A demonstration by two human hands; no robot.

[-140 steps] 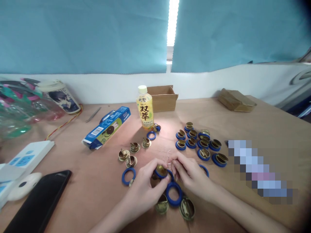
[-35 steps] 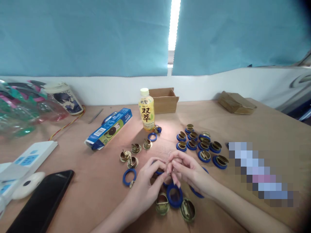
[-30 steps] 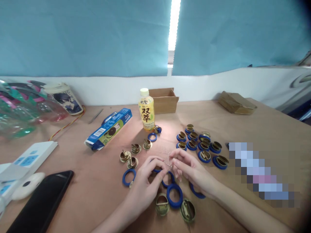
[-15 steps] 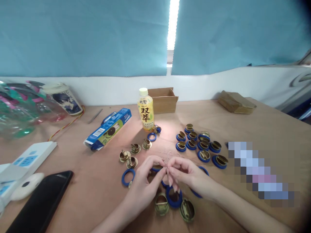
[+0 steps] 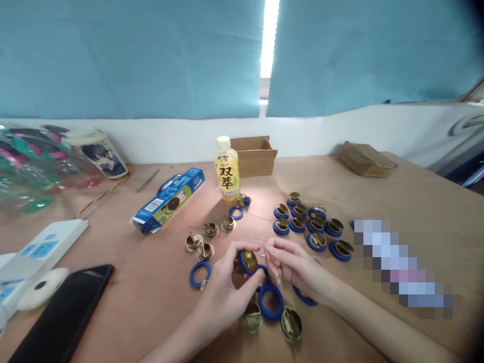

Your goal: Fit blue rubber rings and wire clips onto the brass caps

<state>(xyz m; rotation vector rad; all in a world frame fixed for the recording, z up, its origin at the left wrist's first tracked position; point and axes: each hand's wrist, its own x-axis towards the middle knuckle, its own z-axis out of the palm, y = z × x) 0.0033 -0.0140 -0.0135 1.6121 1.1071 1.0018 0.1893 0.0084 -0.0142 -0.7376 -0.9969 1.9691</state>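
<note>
My left hand (image 5: 223,290) grips a round brass-coloured piece (image 5: 249,261) with a blue ring around it, between thumb and index finger. Just to its right, my right hand (image 5: 297,267) is closed in a pinch on a thin pale wire ring (image 5: 262,246). Below the fingers lie a loose blue ring (image 5: 270,302) and two brass pieces, one on the left (image 5: 251,317) and one on the right (image 5: 291,323). Another blue ring (image 5: 200,275) is left of my left hand. Partly hidden by my right hand is one more blue ring (image 5: 305,296).
Several brass pieces with blue rings (image 5: 316,241) stand right of centre. Brass pieces without rings (image 5: 194,242) sit to the left. Behind are a yellow drink bottle (image 5: 227,174), cardboard box (image 5: 253,164) and blue carton (image 5: 168,201). A black phone (image 5: 64,312) lies front left.
My fingertips, touching before, have moved slightly apart. The brass piece with its blue ring now shows turned up in my left hand. My right hand has shifted a little right.
</note>
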